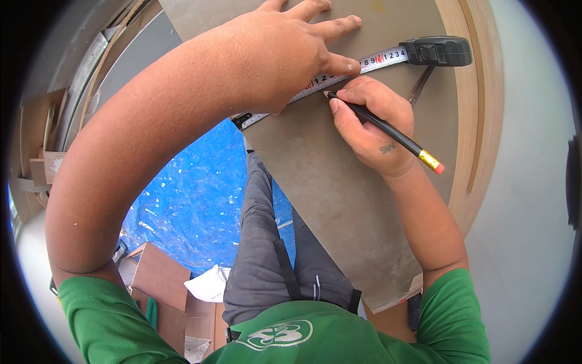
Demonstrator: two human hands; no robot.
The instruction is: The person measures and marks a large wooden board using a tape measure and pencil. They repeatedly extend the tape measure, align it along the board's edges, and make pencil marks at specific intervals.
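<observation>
My left hand point(282, 54) lies palm down with its fingers spread, pressing the blade point(391, 56) of a tape measure against a grey-brown board point(351, 182). The hooked end of the blade shows at the board's left edge, under my left wrist. To the right, the black tape measure case point(438, 51) sits by the board's far right side with a dark strap trailing from it. In my right hand point(382, 118) is a black pencil point(397, 132) with a gold ferrule and a pink eraser. Its point is at the lower edge of the blade, close to my left thumb.
Light wood strips point(476, 109) run along the board's right side. A blue plastic sheet point(182, 200) covers the floor at left. Wood panels point(160, 276) and a white crumpled piece point(209, 284) lie low on the left. More boards point(73, 91) lean at the far left.
</observation>
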